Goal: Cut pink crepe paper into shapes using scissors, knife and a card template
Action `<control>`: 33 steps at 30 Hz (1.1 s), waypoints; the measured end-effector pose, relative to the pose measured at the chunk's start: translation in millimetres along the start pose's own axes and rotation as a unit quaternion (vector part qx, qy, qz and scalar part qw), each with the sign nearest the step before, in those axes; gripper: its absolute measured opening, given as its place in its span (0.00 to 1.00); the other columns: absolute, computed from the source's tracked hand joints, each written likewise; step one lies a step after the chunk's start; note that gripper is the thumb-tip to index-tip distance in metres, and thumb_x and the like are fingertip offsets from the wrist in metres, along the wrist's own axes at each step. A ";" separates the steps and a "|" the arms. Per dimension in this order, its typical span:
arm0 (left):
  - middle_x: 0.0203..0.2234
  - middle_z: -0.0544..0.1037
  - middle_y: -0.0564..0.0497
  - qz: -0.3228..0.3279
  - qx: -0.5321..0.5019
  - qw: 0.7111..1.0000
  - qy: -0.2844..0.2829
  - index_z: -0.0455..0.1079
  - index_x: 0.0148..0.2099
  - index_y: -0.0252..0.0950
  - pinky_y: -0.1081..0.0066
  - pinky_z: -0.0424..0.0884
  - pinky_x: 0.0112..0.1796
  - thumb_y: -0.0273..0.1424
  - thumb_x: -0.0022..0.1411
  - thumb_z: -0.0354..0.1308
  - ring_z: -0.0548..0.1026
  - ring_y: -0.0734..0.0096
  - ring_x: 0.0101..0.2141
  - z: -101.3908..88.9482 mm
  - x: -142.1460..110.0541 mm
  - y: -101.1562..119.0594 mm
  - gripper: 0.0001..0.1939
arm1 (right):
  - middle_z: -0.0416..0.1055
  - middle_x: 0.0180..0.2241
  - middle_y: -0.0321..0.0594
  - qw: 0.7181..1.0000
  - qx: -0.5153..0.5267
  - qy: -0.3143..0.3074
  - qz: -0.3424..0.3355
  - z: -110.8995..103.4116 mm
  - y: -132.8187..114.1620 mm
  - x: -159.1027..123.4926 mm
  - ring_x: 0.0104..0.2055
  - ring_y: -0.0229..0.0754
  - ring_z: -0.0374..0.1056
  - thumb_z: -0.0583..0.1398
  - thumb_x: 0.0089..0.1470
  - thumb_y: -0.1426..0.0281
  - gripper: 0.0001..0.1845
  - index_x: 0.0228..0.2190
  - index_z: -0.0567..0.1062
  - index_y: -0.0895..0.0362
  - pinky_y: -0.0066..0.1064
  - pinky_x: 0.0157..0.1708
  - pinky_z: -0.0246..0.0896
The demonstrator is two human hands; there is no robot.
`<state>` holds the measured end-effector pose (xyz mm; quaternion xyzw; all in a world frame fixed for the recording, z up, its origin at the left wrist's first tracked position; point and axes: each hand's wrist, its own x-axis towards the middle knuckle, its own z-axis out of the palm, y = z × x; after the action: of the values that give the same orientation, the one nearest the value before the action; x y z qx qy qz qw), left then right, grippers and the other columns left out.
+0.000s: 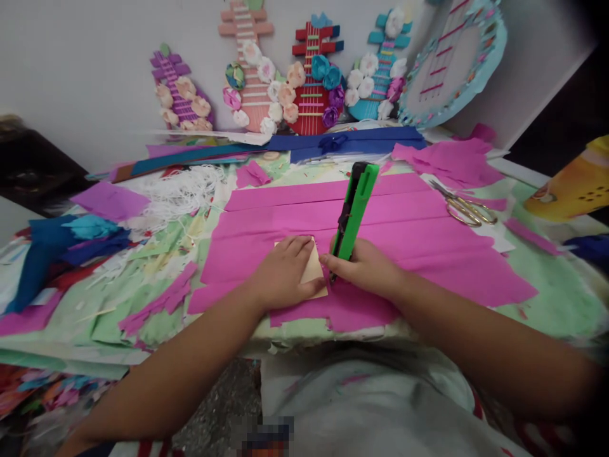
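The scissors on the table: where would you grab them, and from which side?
Probably best by the gold handles, coming from the near right: the scissors lie with those loops toward that side, their pointed blades facing away toward the far left.

The left hand [285, 270] covers part of the cream pad [313, 270]; the pad's outline beneath the palm is hidden. The right hand [364, 263] conceals part of the green-and-black tool [352, 219]; detail at the tool's lower tip is too small to resolve. The right edge cuts off the yellow container [575, 184]. The top edge truncates the light blue ornament [454, 70]. The dark shelf [28, 165] is blurred and cropped at left. Pixelation obscures a patch [266, 438] at bottom.
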<state>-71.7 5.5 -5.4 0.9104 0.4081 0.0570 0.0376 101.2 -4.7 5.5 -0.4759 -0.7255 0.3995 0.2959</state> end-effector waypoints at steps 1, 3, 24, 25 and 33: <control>0.53 0.57 0.38 -0.001 -0.002 1.000 -0.001 0.52 0.57 0.26 0.59 0.49 0.52 0.47 0.56 0.43 0.54 0.56 0.53 0.0 0.0 -0.1 0.34 | 0.64 0.21 0.35 1.000 -0.005 -0.002 -0.003 -0.1 0.0 0.1 0.24 0.35 0.60 0.53 0.45 0.57 0.17 0.26 0.68 0.59 0.26 0.24 0.54; 0.53 0.57 0.38 -0.001 -0.007 1.000 -0.003 0.52 0.57 0.27 0.59 0.50 0.52 0.47 0.55 0.43 0.54 0.56 0.53 -0.3 0.1 -0.2 0.34 | 0.65 0.21 0.35 1.000 -0.021 -0.005 -0.012 0.3 0.3 -0.1 0.24 0.35 0.60 0.54 0.46 0.58 0.16 0.27 0.68 0.59 0.26 0.24 0.53; 0.54 0.56 0.38 -0.007 -0.027 0.999 -0.017 0.51 0.56 0.28 0.56 0.49 0.52 0.46 0.54 0.46 0.52 0.54 0.54 -2.2 0.1 -0.6 0.33 | 0.63 0.21 0.34 1.000 -0.024 -0.017 0.008 0.2 3.4 0.4 0.23 0.34 0.57 0.57 0.42 0.56 0.17 0.25 0.68 0.59 0.25 0.22 0.50; 0.54 0.56 0.39 -0.004 -0.029 0.999 -0.021 0.50 0.57 0.30 0.56 0.49 0.52 0.46 0.54 0.46 0.52 0.54 0.54 -2.8 -0.6 -1.4 0.33 | 0.64 0.21 0.35 1.000 -0.014 -0.018 0.016 -0.9 3.5 1.0 0.23 0.34 0.58 0.56 0.42 0.56 0.17 0.25 0.68 0.59 0.25 0.22 0.51; 0.43 0.66 0.46 0.042 -0.035 0.998 -0.033 0.67 0.41 0.37 0.58 0.58 0.47 0.37 0.56 0.48 0.62 0.58 0.46 -28.3 -16.0 -7.4 0.14 | 0.61 0.19 0.33 0.999 -0.027 -0.024 0.023 -0.6 1.8 1.2 0.22 0.33 0.56 0.57 0.41 0.54 0.19 0.21 0.66 0.59 0.25 0.21 0.49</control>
<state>-91.6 -0.9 20.7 0.9262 0.3659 0.0428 0.0809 102.0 -2.9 4.3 -0.4905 -0.7319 0.3976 0.2563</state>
